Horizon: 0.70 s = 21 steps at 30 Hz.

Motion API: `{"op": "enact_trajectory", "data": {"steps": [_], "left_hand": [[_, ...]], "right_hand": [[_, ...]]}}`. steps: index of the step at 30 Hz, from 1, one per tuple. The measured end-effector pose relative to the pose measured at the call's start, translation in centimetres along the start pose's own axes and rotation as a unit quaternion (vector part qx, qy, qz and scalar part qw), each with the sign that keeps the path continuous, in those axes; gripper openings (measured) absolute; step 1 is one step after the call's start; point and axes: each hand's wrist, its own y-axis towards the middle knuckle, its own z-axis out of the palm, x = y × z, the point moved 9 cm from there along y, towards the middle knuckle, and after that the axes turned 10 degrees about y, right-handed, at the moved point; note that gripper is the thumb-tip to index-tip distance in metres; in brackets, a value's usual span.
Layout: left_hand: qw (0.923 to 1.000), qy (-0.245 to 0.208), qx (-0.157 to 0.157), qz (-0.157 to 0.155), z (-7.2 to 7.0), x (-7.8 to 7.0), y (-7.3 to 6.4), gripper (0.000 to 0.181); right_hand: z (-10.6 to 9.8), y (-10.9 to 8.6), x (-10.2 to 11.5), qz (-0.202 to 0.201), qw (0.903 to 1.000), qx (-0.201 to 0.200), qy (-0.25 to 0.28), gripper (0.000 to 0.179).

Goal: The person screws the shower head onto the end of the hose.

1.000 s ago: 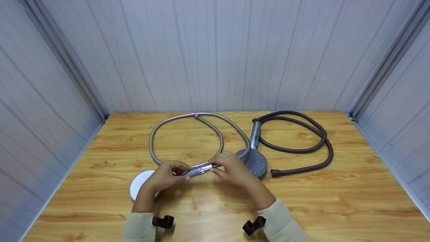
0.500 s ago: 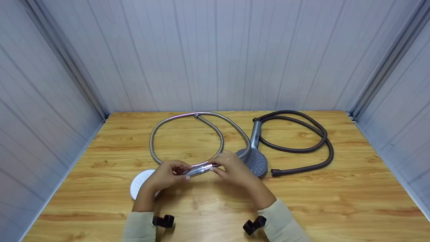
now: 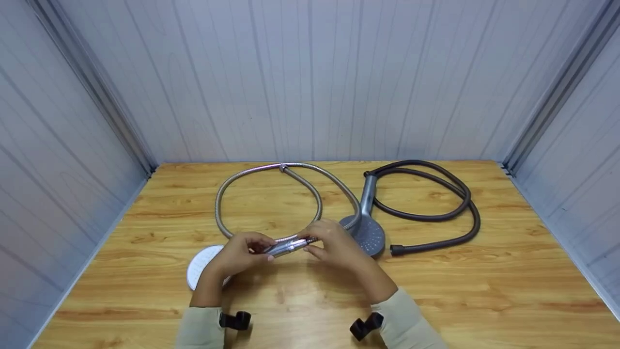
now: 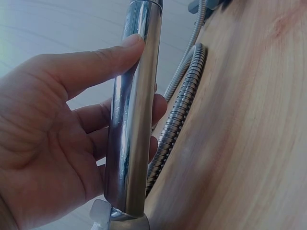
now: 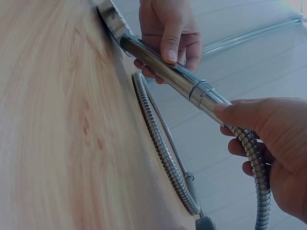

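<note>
My left hand (image 3: 244, 252) grips the chrome handle (image 4: 132, 110) of a shower head, thumb on one side and fingers curled behind. Its white round face (image 3: 202, 266) lies partly hidden behind the left wrist. At the handle's other end, my right hand (image 3: 334, 245) pinches the shiny conical nut (image 5: 213, 103) of a silver metal shower hose (image 5: 256, 167). In the right wrist view the nut sits in line against the handle's end, with a thin ring line between them. Whether the thread is fully engaged cannot be seen.
The silver hose (image 3: 219, 198) loops over the wooden table (image 3: 460, 300) behind the hands. A grey shower head (image 3: 370, 235) lies just right of the right hand, partly under the silver hose. A dark hose (image 3: 477, 215) coils further right, its free end nut (image 3: 397, 249) toward the front.
Both hands stay in nearly the same place on the handle and nut. The right fingers shift slightly around the nut, and the thumb sits a little lower.
</note>
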Motion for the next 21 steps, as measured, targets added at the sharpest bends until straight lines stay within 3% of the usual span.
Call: {"op": "enact_trajectory", "data": {"steps": [7, 11, 17, 21], "left_hand": [[1.0000, -0.002, 0.004, 0.008, -0.6, -3.0, -0.9, 0.025], [0.9999, -0.008, 0.004, 0.013, -0.7, -3.6, -1.1, 0.025], [0.9999, -0.006, 0.004, 0.011, -0.7, -3.4, -1.1, 0.024], [1.0000, -0.001, 0.003, 0.003, -0.3, -1.5, -0.5, 0.025]], "right_hand": [[-0.1, 0.0, 0.1, -0.015, 0.9999, -0.003, -0.002, 0.022], [0.0, -0.1, 0.0, -0.018, 0.9998, -0.001, -0.001, 0.022], [0.1, -0.1, -0.1, -0.015, 0.9998, 0.004, -0.007, 0.021], [0.1, 0.0, -0.1, -0.010, 0.9999, 0.008, -0.009, 0.019]]}}
